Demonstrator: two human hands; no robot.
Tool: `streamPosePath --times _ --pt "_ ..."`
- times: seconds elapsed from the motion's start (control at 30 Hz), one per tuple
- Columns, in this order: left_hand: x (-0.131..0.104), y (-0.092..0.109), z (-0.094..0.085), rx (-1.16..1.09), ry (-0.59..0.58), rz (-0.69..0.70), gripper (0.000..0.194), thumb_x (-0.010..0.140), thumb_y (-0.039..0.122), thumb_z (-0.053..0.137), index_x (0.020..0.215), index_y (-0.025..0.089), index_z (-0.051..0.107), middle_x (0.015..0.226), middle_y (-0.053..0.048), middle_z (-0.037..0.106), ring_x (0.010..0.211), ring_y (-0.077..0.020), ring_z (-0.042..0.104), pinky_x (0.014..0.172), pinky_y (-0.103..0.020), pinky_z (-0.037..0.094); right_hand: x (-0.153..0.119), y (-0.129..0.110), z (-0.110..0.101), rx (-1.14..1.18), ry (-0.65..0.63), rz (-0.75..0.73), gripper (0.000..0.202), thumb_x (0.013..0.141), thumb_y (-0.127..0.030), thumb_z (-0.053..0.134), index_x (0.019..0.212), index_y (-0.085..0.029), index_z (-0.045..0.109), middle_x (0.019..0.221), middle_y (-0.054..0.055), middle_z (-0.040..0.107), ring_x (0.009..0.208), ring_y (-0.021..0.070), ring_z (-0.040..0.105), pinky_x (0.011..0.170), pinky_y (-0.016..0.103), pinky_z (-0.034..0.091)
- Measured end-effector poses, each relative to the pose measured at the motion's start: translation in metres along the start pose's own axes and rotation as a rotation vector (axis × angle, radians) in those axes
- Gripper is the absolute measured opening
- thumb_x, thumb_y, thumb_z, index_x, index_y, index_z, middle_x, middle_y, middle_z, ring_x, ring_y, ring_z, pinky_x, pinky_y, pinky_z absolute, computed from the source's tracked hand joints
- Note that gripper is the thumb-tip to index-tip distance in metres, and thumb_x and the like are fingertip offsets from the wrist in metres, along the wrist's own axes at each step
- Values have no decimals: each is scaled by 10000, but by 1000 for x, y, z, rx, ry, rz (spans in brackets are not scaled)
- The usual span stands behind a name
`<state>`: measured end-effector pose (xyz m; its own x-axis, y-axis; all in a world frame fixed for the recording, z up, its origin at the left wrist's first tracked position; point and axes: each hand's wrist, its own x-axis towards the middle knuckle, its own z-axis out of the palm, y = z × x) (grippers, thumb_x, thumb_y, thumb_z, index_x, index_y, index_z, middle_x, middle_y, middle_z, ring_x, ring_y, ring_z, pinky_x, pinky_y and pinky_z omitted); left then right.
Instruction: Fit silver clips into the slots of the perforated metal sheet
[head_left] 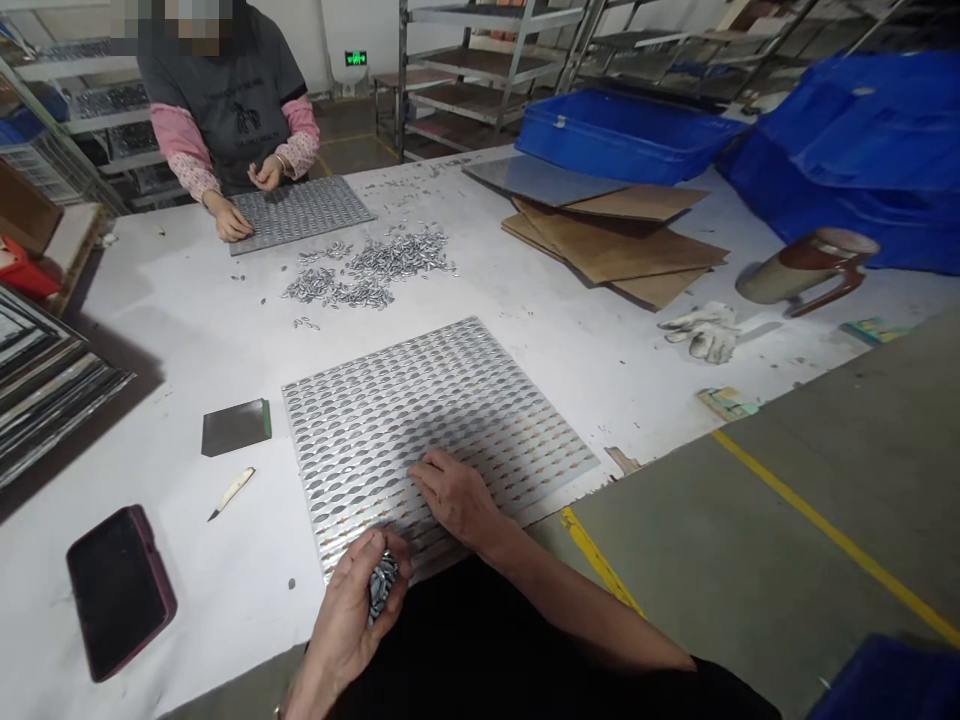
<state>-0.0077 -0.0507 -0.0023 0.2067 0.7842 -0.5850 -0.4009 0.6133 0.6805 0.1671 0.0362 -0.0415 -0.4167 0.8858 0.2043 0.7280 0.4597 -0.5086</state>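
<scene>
Right in front of me lies a flat metal tray [577, 455] with rows of leaf-shaped slots. Grey pieces sit in its far and left rows, while the near right rows show small brownish marks. My left hand [349, 605] is curled round a handful of small grey leaf-shaped metal pieces [382, 585] at the tray's near left corner. Over the middle of the tray, my right hand [454, 495] has its fingers bent and pressed together at a slot; what they pinch is hidden. A loose pile of the same pieces [401, 255] lies beyond the tray.
Across the white table [202, 330], a co-worker's hands [238, 222] work at a similar tray [322, 212]. To the left are a phone [116, 590], a knife [231, 494] and a dark plate [236, 427]. Brown boards [622, 240], a mug [799, 270], gloves [705, 333] and a blue bin [622, 135] stand right.
</scene>
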Motion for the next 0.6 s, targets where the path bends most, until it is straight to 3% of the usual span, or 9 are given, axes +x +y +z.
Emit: streamPosePath --times 0.2,0.37,0.5,0.6 --pt "4 1 -3 -58 25 11 427 898 565 522 930 160 654 738 -37 599 477 -76 415 357 -174 193 0 2 3 -12 -23 17 233 971 -165 476 863 -205 679 844 37 598 748 142 568 665 214 447" --pt "4 5 3 -38 59 -7 583 862 673 484 1054 157 676 752 -54 629 532 -108 495 386 -178 271 -10 -17 -23 179 75 -14 242 991 -239 456 1070 -203 682 925 72 644 828 180 614 756 282 497" --pt "4 2 17 -120 151 -77 552 833 666 551 1071 187 688 804 -46 650 702 -148 588 542 -203 453 -22 -39 -45 297 -66 -153 228 994 -250 475 1109 -231 671 934 48 651 844 165 613 760 275 495" --pt "6 -2 30 -136 231 -115 515 805 644 613 1118 239 667 868 -26 652 756 -156 615 582 -216 481 -28 -42 -49 236 -114 -173 223 984 -204 475 1114 -221 655 963 58 655 900 182 602 816 293 486"
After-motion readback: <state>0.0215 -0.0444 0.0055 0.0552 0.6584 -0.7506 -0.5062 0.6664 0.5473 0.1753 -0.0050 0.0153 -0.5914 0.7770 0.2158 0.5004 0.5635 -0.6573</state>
